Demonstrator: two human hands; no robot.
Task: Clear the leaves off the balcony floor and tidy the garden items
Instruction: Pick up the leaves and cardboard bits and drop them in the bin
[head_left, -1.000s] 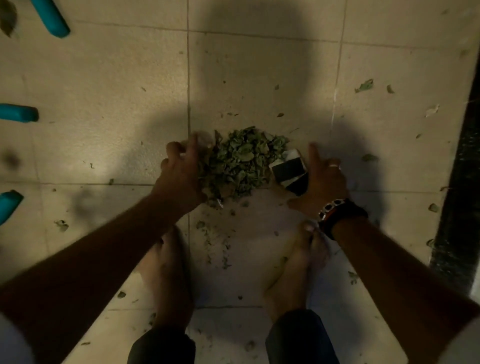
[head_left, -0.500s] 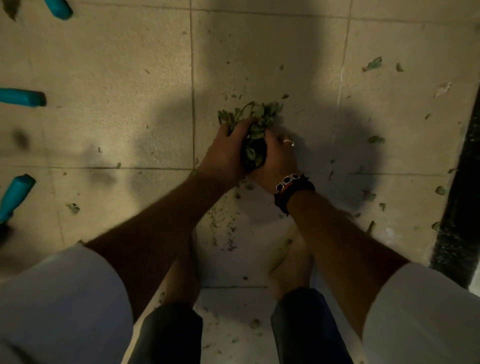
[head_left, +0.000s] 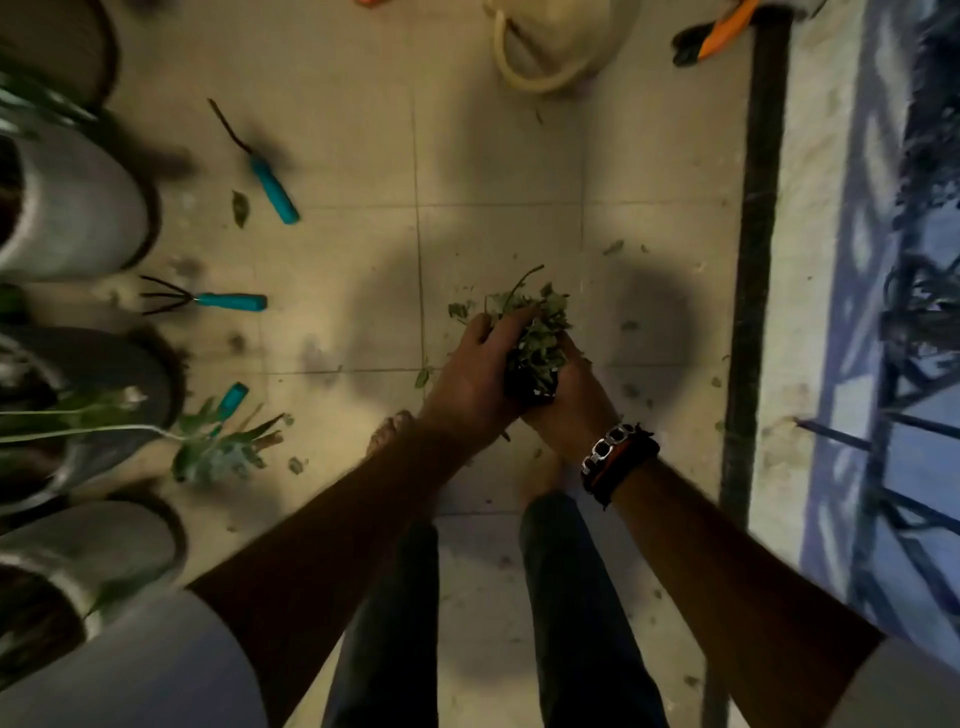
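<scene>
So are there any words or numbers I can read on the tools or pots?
None. No writing shows on the teal tools, the pots, the bucket or the bracelet; the picture is dim and blurred.

Left hand (head_left: 475, 374) and right hand (head_left: 569, 387) clasp a bunch of leaves (head_left: 535, 332) between them. Teal-handled tools (head_left: 231, 301) lie on the tiled floor (head_left: 493, 156).

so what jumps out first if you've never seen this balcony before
At centre, the left hand and right hand clasp a clump of leaves between them, held above the tiled floor. Along the left, three teal-handled tools lie beside the plant pots, the hand rake the clearest. Loose leaf bits dot the tiles, and a cream watering can sits at the top.
</scene>
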